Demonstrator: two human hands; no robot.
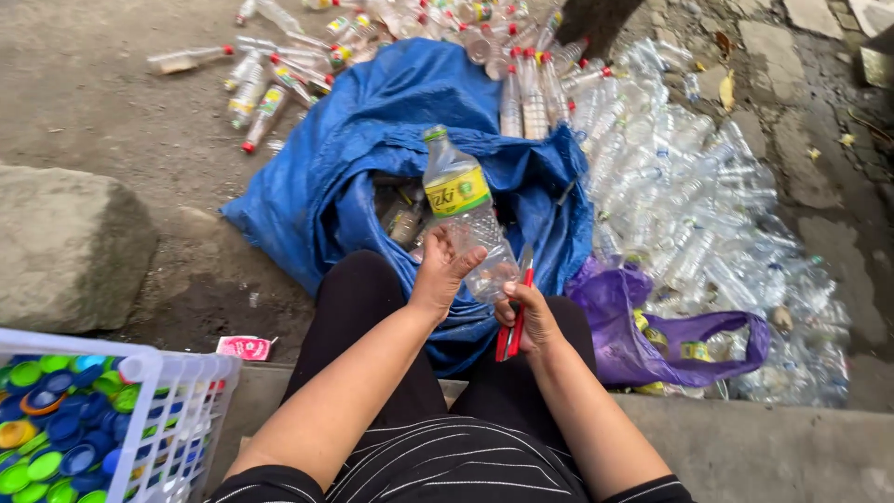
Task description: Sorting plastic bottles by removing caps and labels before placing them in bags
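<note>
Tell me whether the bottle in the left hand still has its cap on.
Capped: the clear bottle held by the left hand has a green cap at its top. The right hand holds a red cutter.

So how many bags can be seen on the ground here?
2. A large blue sack lies open ahead of the knees, with bottles inside. A smaller purple bag sits beside the right hand. Others may lie hidden beneath the bottle heaps.
</note>
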